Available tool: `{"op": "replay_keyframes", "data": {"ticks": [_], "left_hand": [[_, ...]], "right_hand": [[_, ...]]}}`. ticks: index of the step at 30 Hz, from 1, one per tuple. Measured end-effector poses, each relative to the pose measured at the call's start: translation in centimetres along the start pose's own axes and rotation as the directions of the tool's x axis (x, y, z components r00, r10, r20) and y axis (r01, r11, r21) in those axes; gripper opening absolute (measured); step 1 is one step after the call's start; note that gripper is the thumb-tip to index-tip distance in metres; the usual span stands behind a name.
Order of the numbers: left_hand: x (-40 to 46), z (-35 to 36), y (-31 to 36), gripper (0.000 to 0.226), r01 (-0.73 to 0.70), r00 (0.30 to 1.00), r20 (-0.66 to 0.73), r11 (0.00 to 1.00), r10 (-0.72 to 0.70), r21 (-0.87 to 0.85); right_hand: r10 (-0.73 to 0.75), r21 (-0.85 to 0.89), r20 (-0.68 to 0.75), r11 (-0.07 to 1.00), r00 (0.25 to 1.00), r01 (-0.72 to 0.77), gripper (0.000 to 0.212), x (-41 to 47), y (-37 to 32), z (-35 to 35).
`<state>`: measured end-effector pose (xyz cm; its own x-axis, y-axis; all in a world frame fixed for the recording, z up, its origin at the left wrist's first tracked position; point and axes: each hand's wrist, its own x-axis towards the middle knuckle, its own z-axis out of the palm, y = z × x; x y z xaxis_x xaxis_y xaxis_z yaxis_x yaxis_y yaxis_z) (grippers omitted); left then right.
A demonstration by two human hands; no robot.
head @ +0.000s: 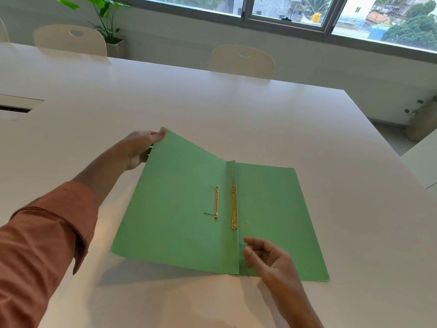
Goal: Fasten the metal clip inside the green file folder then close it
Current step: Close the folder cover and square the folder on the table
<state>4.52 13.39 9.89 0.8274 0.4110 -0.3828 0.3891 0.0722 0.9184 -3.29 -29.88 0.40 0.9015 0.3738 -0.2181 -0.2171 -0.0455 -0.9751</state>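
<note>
Green card file folder [179, 200], open on a white desk [212, 110], near the front edge, spine running away from the camera. Right flap [279, 209] flat on the desk; left flap lifted off the surface, tilted up toward its far outer corner, shadow beneath its near edge.

Gold-coloured metal clip bar [234, 208] lying along the spine fold, thin prongs poking out at both ends. Second, shorter gold metal strip [216, 203] loose on the raised left flap, just beside the spine, with two thin wires sticking out to the left. Whether bar and prongs are locked: cannot tell.

Left hand [139, 150], arm in a rust-orange sleeve [42, 233], at the far outer corner of the left flap; fingers [157, 136] closed on that corner, thumb hidden behind the card, holding the flap up.

Right hand [272, 259] over the near end of the right flap, just beside the spine; fingers [254, 253] curled loosely, half open, nothing gripped, fingertips touching or nearly touching the card.

Two pale plastic chairs [241, 61] tucked at the far side of the desk. Leafy potted plant [104, 20] in a white planter behind the left chair. Wide window [295, 10] along the back wall, buildings and trees outside.
</note>
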Motion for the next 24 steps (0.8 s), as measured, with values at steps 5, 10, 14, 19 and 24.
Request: {"op": "replay_keyframes", "data": {"ticks": [5, 10, 14, 19, 24], "left_hand": [[-3.9, 2.3, 1.0, 0.060, -0.077, 0.982, 0.148, 0.965, 0.117, -0.250], [-8.7, 8.8, -0.3, 0.054, -0.177, 0.937, 0.251, 0.949, 0.243, -0.259], [-12.2, 15.1, -3.4, 0.046, -0.325, 0.911, 0.280, 0.945, 0.301, 0.041], [-13.4, 19.1, -7.1, 0.040, -0.299, 0.942, 0.248, 0.901, 0.226, 0.314], [-13.2, 20.1, -8.9, 0.059, -0.141, 0.990, 0.079, 0.877, 0.117, 0.460]], "right_hand": [[0.019, 0.190, -0.022, 0.982, 1.000, -0.014, 0.030, 1.4, -2.1, -2.6], [-0.012, 0.315, 0.010, 0.949, 1.000, 0.009, 0.041, 2.7, -5.1, -5.7], [-0.029, 0.384, 0.036, 0.923, 0.999, 0.013, 0.059, 3.3, -8.0, -7.8], [0.009, 0.350, -0.011, 0.937, 1.000, -0.005, 0.070, 2.8, -9.9, -10.8], [0.063, 0.006, -0.113, 0.998, 0.992, -0.062, 0.054, 2.3, -9.0, -13.2]]}}
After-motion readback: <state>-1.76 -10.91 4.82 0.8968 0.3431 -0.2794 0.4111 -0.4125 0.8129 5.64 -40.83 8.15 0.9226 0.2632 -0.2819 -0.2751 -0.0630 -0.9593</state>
